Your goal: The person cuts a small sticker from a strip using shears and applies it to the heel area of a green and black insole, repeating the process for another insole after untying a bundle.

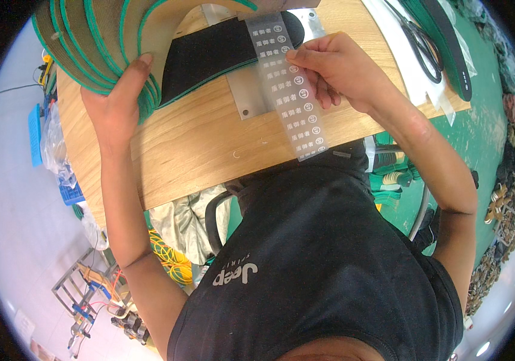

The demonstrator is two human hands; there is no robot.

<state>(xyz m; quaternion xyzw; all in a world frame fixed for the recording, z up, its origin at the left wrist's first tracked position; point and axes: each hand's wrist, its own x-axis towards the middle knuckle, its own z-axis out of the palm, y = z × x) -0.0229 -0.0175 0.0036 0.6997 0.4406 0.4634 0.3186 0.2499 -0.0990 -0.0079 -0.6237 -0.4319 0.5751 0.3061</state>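
Sticker strip under right hand

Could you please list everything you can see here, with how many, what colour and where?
Insole stack: several, tan with green edging, far left of the board, under the left hand.
Black insole: one, black with a green edge, lying on the board beside the stack.
Label strip: one, clear with rows of white marks, mid-board.
Metal plate: one, grey, under the strip.
Wooden board: one, light brown, centre.
Scissors: one pair, black, upper right.
Green table: one, right of the board.
Left hand: grip on the insole stack.
Right hand: fingertips pinching the label strip.
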